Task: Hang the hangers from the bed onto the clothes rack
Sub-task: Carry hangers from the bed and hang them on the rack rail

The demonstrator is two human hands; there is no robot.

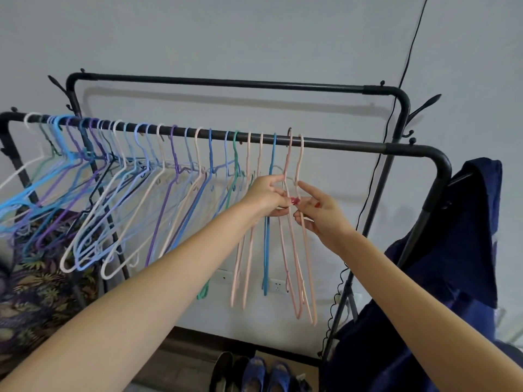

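Both arms reaching up; left hand fingers pinching pink hanger, right hand fingers pinching its neighbour (both hanging on rack rail).

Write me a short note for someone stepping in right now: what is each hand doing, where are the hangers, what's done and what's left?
Left hand: pinches the pink hanger near the right end of the row.
Right hand: fingers on the rightmost hanger, a peach one; grip unclear.
Both hangers are hooked on the front rail.
Done: a long row of hangers hangs along that rail.
Left: let go of these two. The bed is out of view, so I cannot tell whether more hangers wait there.
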